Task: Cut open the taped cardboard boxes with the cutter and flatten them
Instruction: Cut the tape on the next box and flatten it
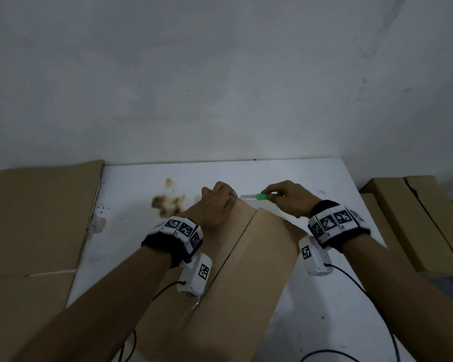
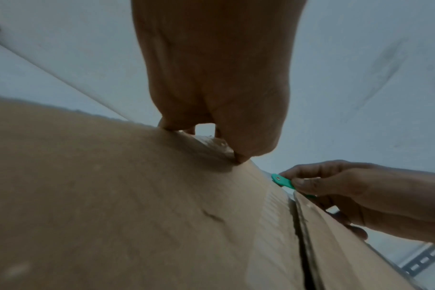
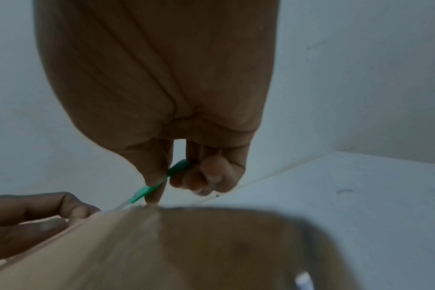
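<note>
Boxes first: the one I am working on (image 1: 249, 259) lies on the counter (image 1: 311, 178) under both my wrists, its top seam running away from me. Flattened cardboard (image 1: 37, 218) lies out past my left hand, more boxes (image 1: 416, 218) beyond my right. My left hand (image 1: 217, 205) curls over the far edge of the box, fingers gripping it to steady it. My right hand (image 1: 288, 197) pinches the green cutter (image 1: 260, 197), blade pointing toward the left hand at the far end of the seam. I judge the cutting step is starting; next I need the blade set into the tape and drawn toward me, clear of the left fingers.
</note>
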Tool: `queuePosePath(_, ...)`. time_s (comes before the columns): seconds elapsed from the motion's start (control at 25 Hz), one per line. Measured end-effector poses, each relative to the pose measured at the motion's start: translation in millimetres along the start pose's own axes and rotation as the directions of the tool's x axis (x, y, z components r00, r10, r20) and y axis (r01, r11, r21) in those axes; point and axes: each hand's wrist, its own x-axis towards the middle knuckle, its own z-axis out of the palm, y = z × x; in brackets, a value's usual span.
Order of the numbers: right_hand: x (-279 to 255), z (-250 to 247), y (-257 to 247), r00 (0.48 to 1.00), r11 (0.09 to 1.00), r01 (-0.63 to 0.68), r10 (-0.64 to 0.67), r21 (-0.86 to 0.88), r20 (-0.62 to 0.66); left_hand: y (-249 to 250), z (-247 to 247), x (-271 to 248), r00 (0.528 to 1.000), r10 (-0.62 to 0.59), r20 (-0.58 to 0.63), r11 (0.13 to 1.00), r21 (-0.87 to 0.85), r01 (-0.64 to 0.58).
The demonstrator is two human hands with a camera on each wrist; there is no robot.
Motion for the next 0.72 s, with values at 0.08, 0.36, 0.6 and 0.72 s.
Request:
queuePosePath(0.08,2.9,-4.1,5.0,1.000,1.000,-0.021,0.021,-0.016,0.003,1.2,5.2,2.8,1.000,-0.007,0.011,1.000,0.027,0.007)
queuePosePath(0.36,-4.9,-6.2,9.2,1.000,0.997,-0.011,0.010,0.076,0.018,17.7,-18.1,7.1,0.984,-0.081,0.156,0.992,0.113,0.064)
queuePosePath(0.6,-9.6,-6.4,2.8,1.000,0.999,0.020,-0.020,-0.044,0.011,34.2,-47.6,6.7,0.941,-0.154,0.301,0.981,0.157,0.110)
queuePosePath(0.72,-13.0,-5.1,5.4,1.000,0.999,0.026,-0.027,-0.041,-0.010,32.3,-52.7,1.9,0.945,-0.127,0.300,0.989,0.107,0.099)
